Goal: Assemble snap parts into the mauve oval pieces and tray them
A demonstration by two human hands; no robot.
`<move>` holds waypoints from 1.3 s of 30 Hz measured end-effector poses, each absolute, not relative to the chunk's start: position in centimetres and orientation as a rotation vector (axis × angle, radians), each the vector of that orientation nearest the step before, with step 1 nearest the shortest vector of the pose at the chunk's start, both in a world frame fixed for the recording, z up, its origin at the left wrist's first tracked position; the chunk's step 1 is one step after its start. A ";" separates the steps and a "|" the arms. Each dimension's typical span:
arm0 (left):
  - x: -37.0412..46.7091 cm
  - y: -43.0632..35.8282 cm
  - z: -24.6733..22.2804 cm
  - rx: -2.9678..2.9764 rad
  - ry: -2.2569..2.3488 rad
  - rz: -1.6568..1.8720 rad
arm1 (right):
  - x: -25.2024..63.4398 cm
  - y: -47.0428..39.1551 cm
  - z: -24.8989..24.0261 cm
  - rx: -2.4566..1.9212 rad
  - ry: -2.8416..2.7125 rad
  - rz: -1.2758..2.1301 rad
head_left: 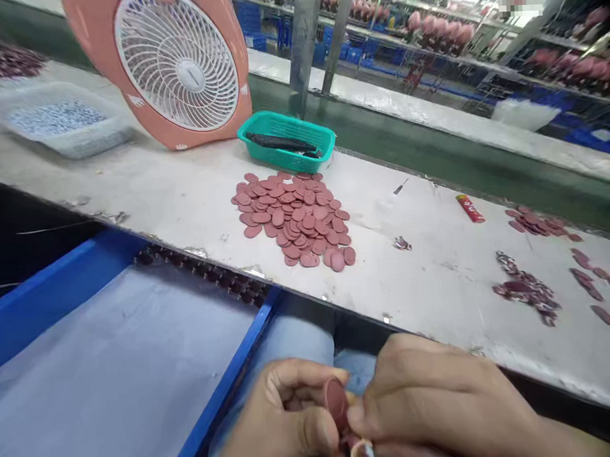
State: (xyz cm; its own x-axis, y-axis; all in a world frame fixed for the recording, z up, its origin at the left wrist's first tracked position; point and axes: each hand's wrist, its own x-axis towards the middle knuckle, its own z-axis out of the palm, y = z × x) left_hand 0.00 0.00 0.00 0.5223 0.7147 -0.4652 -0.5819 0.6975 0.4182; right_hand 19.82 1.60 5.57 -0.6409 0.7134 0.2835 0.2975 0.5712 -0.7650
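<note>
At the bottom of the view, my left hand (296, 415) is closed, pinching a reddish-brown oval disc (335, 402) between thumb and fingers. My right hand (435, 397) is closed too, its fingertips pressed on the disc's right edge. Just below the disc, a small dark red part with a whitish and yellow end (361, 452) shows between the hands; whether it is joined to the disc I cannot tell. Beyond the hands, a heap of similar oval discs (299, 219), some with small holes, lies on the white worktable (194, 192).
A green basket (287, 164) with a dark item stands behind the heap, beside an orange fan (239, 64). On the right lie small patterned parts (532, 290), a red tube (470, 209) and more discs (539, 220). A blue-edged tray (114, 368) is at left; a translucent bin (61, 117) sits farther back.
</note>
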 end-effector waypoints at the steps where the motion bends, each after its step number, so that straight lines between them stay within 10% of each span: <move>1: 0.0 0.1 -0.1 0.220 0.647 0.771 | 19.7 1.8 5.9 -0.819 -2.224 0.940; 39: -1.0 1.5 -2.8 0.194 0.800 0.791 | 18.8 4.9 3.2 -0.908 -2.161 0.993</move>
